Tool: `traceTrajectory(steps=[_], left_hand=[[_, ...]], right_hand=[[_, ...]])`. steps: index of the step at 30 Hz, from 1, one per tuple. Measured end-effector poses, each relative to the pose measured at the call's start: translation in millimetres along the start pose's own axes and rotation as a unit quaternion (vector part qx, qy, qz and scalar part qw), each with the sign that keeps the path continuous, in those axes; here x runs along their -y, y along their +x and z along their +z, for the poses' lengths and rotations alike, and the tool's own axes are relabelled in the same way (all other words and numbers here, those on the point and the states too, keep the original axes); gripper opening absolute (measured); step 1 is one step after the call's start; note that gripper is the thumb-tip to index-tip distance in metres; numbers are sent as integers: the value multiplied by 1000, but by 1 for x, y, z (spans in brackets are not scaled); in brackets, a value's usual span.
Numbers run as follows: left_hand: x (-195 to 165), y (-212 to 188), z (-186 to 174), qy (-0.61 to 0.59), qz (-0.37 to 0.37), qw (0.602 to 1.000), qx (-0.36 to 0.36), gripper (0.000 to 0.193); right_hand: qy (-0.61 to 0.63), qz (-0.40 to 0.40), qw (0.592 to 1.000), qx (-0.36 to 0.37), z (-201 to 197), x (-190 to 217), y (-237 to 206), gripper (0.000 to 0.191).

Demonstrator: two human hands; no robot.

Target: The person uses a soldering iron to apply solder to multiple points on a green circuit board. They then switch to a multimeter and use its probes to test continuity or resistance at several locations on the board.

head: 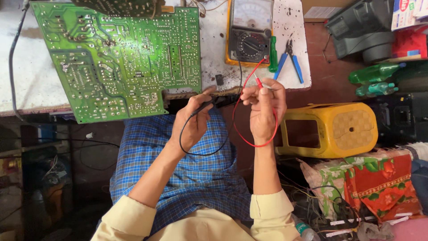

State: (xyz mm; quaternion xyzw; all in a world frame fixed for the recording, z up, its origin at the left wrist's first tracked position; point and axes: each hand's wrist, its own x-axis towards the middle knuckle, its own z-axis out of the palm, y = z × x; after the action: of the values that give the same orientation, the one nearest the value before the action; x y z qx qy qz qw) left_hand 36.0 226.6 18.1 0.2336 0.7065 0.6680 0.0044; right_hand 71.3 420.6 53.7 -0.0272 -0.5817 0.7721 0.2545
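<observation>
One green circuit board (120,58) lies on the table (26,85) at ten o'clock, and one yellow multimeter (248,33) sits at twelve. Two probe leads run from it, one black (203,107) and one red (258,82), and just right of the meter lie one green-handled screwdriver (273,54) and one pair of blue-handled pliers (290,60). One yellow stool (330,129) lies on its side at three o'clock, with two green bottles (376,78) at two o'clock.
</observation>
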Motion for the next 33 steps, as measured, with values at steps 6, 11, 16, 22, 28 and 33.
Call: traceTrajectory(steps=[6,11,16,22,28,33], left_hand=[[-2,3,-4,21,61,998,25,27],[0,13,-7,8,91,994,54,35],[10,18,-11,30,99,992,75,28],[20,17,-3,2,119,991,56,24],[20,16,6,-2,133,990,39,22],[20,17,11,-31,114,993,28,18]], right_hand=[[-30,19,999,-2,-6,-10,-2,24],[-33,7,999,-14,-2,-15,1,28],[4,28,1000,-10,-4,-15,4,28],[-15,38,999,13,-7,-17,4,24],[-55,20,998,23,-6,-15,2,24],[-54,21,998,13,-6,-15,1,24]])
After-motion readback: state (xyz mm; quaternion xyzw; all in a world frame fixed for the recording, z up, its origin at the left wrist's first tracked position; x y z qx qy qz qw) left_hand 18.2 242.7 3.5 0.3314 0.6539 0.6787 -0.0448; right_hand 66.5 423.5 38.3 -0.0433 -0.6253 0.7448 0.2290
